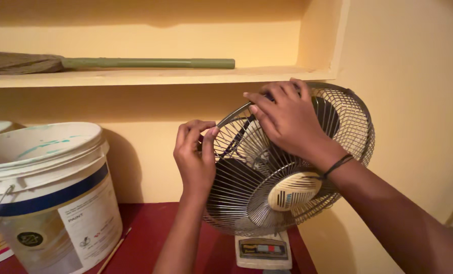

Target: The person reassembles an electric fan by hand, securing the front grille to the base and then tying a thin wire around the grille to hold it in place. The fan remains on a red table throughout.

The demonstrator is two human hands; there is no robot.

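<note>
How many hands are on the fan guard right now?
2: the left hand pinches the wire guard's left rim, and the right hand lies across its upper front. No other hands are in view.

Between the hands, the fan guard (pixel 246 193) was dark grey wire with a cream centre cap (pixel 293 191). Left of them, the bucket (pixel 43 198) was white with a blue band; the worktop (pixel 145 238) was dark red.

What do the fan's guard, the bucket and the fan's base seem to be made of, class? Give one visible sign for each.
Fan guard: probably metal wire, going by its thin, grey, slightly shiny spokes and rim. Both hands, left hand and right hand, grip that rim.
Bucket: likely plastic, smooth white and paint-smeared, with a thin wire handle.
Fan base: apparently moulded cream plastic with a matt look.
</note>
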